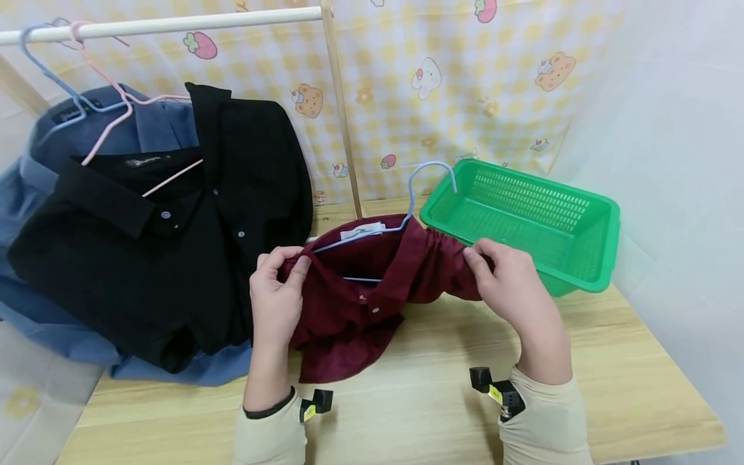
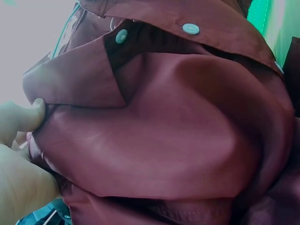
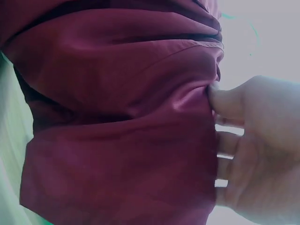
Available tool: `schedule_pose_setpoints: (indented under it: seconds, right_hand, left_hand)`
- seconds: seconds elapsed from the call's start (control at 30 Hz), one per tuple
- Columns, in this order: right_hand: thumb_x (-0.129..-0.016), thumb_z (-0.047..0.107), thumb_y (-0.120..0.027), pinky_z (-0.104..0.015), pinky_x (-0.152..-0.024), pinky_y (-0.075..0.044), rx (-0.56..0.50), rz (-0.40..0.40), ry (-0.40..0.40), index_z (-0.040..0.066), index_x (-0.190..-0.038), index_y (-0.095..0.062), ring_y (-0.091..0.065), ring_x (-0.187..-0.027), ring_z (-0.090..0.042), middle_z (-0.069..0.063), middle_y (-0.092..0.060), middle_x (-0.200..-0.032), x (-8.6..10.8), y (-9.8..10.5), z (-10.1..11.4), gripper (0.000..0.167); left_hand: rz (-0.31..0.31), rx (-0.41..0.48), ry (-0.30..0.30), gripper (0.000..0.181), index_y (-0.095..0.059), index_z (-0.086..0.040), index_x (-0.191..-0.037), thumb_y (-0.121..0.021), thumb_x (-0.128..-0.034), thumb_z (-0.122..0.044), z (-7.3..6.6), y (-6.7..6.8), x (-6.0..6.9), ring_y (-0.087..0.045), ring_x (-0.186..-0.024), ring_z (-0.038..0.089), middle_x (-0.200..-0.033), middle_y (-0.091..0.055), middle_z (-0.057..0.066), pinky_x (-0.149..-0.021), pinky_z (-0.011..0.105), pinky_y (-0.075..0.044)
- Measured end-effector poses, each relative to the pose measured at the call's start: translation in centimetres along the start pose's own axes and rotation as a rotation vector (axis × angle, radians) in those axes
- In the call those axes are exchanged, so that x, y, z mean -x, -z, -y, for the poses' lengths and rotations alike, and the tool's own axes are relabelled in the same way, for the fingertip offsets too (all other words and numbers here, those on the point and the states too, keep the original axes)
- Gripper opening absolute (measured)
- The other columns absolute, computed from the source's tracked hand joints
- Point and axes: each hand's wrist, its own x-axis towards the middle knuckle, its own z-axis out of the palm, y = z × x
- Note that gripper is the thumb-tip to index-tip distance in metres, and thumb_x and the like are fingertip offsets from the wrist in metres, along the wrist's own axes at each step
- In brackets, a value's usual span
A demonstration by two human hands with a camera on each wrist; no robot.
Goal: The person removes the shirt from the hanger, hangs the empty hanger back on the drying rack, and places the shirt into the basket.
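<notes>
As forearms (image 1: pixel 267 378) extend fwd, 2 hands (image 1: pixel 276 294) (image 1: pixel 511 278) pinch maroon shirt (image 1: pixel 343 323).

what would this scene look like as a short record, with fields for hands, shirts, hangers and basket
left hand: pinches the maroon shirt beside its collar
right hand: pinches the same shirt on the basket side
hanger in maroon shirt: light blue, inside the collar, hook sticking up, off the rail
black shirt: on a pink hanger, hung from the rail
blue shirt: behind the black one
green basket: on the table, partly behind the right hand
</notes>
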Motion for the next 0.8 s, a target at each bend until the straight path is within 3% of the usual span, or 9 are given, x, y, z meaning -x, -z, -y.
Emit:
schedule_pose_setpoints:
  seconds: [0.3, 0.4, 0.5, 0.6, 0.8]
  right_hand:
    - [-0.110, 0.023, -0.057, -0.034, -0.071, -0.049, -0.111, -0.051, 0.019, 0.012, -0.103, -0.075, -0.060, -0.079, -0.021, -0.007, -0.073, -0.092, 0.0, -0.7, 0.4, 0.023]
    - [-0.111, 0.023, -0.052, -0.043, -0.084, -0.055, -0.158, -0.068, 0.012, 0.010, -0.115, -0.075, -0.069, -0.096, -0.028, -0.011, -0.077, -0.107, -0.1, -0.7, 0.9, 0.027]
    - [-0.114, 0.026, -0.045, -0.053, -0.099, -0.053, -0.207, -0.088, 0.026, 0.010, -0.130, -0.071, -0.069, -0.118, -0.035, -0.015, -0.075, -0.124, -0.2, -0.8, 1.2, 0.034]
    - [-0.114, 0.031, -0.048, -0.052, -0.099, -0.052, -0.213, -0.125, 0.073, 0.013, -0.133, -0.069, -0.068, -0.119, -0.033, -0.013, -0.074, -0.126, -0.3, -1.2, 1.6, 0.034]
    - [-0.101, 0.033, -0.075, -0.029, -0.084, -0.052, -0.161, -0.239, 0.122, 0.015, -0.123, -0.075, -0.071, -0.103, -0.024, -0.007, -0.077, -0.115, -0.7, -2.1, 2.3, 0.028]
  left_hand:
    - [0.099, -0.021, 0.029, 0.014, -0.078, -0.007, -0.113, -0.069, -0.1035, -0.013, -0.3, -0.4, 0.4, -0.055, -0.097, 0.010, -0.104, -0.061, 0.014, -0.078, 0.021, -0.046]
    - [0.104, -0.024, 0.031, 0.014, -0.077, -0.007, -0.113, -0.069, -0.1035, -0.013, -0.4, -0.4, 0.4, -0.055, -0.098, 0.010, -0.106, -0.062, 0.016, -0.079, 0.021, -0.046]
    - [0.112, -0.021, 0.025, 0.015, -0.078, -0.008, -0.114, -0.068, -0.1041, -0.013, -0.5, -0.5, 0.4, -0.054, -0.099, 0.009, -0.108, -0.063, 0.015, -0.080, 0.020, -0.046]
    - [0.118, -0.027, -0.030, 0.015, -0.077, -0.007, -0.115, -0.069, -0.1033, -0.011, -0.4, -0.8, 0.4, -0.054, -0.102, 0.012, -0.112, -0.069, 0.014, -0.083, 0.023, -0.047]
    - [0.107, -0.075, -0.167, 0.020, -0.074, -0.006, -0.117, -0.073, -0.0971, -0.009, -0.6, -1.2, 0.3, -0.053, -0.110, 0.027, -0.115, -0.073, 0.014, -0.094, 0.042, -0.041]
